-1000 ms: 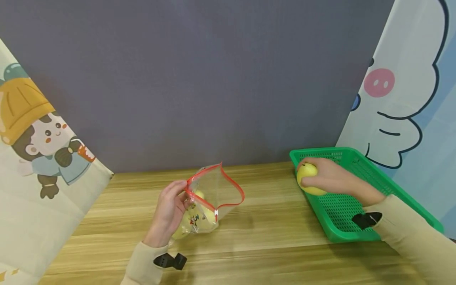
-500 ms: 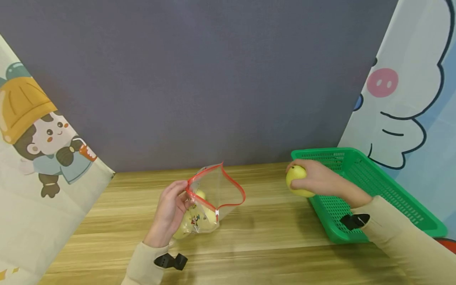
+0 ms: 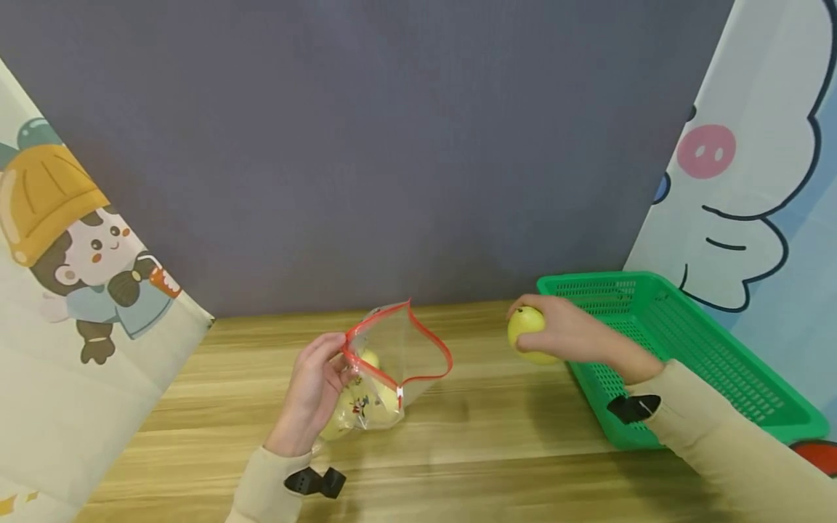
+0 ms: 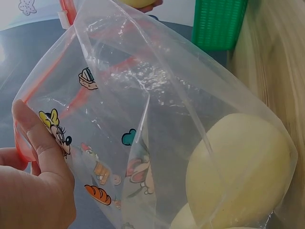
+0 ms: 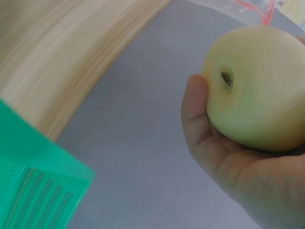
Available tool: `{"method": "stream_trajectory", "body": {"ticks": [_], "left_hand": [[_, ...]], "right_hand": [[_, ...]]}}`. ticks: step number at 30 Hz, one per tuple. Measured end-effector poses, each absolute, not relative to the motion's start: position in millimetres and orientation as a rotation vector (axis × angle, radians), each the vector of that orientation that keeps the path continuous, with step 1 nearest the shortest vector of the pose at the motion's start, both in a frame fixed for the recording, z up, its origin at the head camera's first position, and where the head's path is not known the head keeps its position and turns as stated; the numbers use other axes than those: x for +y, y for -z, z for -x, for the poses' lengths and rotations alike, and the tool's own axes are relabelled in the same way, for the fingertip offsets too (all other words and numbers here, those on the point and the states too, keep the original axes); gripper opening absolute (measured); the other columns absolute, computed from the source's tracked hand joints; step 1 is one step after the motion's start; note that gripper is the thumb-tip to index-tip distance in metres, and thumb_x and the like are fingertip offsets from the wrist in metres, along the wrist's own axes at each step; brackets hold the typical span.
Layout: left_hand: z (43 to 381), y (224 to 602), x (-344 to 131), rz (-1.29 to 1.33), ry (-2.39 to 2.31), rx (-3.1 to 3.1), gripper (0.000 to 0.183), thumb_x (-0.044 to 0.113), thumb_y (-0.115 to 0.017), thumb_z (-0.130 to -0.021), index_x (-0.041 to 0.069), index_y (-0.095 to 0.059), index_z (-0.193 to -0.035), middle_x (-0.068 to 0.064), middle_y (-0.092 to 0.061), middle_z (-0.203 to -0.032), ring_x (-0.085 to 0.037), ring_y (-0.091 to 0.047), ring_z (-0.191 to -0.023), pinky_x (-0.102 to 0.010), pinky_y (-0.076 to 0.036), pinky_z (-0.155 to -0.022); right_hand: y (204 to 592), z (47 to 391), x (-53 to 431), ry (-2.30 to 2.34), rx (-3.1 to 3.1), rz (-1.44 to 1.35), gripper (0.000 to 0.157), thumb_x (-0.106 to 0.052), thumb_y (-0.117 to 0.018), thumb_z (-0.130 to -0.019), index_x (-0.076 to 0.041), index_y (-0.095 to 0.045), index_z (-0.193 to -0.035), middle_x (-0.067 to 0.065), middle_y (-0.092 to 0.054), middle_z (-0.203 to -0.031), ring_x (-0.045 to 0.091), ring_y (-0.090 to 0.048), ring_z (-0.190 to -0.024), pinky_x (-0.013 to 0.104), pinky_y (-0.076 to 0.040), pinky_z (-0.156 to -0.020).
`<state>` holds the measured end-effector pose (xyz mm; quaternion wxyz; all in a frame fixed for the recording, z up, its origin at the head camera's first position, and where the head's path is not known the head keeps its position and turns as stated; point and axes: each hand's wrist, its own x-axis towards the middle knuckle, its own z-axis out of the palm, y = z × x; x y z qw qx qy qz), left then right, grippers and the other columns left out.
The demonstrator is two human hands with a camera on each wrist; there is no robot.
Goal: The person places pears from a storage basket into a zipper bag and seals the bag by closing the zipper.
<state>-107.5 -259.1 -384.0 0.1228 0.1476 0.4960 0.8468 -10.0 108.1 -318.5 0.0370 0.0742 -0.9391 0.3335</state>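
Well | right hand (image 3: 565,330), grip clamped on yellow fruit (image 3: 525,327) over counter (image 3: 471,436) | left hand (image 3: 310,378), grip pinching clear red-rimmed bag (image 3: 392,363) — pale fruit (image 4: 243,167) inside | green basket (image 3: 693,327) — counter's back-right corner

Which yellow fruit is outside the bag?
The fruit in the right hand; the others sit inside the clear red-rimmed bag the left hand holds.
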Motion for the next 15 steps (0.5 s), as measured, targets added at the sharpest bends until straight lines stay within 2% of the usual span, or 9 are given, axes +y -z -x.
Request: {"method": "stream_trajectory", "body": {"ticks": [5,15], "left_hand": [[106.6,384.4,-258.7,-0.423,-2.475,1.453,0.021,0.011,-0.053,-0.105,0.012,-0.069,-0.091,0.002,-0.065,-0.08,-0.008,-0.063,-0.068,-0.02,-0.055,-0.059],[105.7,382.9,-258.8,-0.392,-2.472,1.479,0.022,0.011,-0.053,-0.105,0.012,-0.069,-0.09,0.001,-0.065,-0.08,-0.009,-0.061,-0.069,-0.021,-0.055,-0.059]], "right_hand": [[317.9,13.5,101.0,-1.04,-2.872,-0.225,0.037,-0.018,-0.069,-0.078,-0.012,-0.065,-0.115,0.004,-0.059,-0.081,0.02,-0.051,-0.065,0.034,-0.046,-0.056],[311.9,20.9,85.0,-1.085,-2.828,-0.263,0.039,-0.019,-0.069,-0.079,-0.012,-0.065,-0.116,0.005,-0.061,-0.085,0.021,-0.053,-0.066,0.034,-0.047,-0.057]]}}
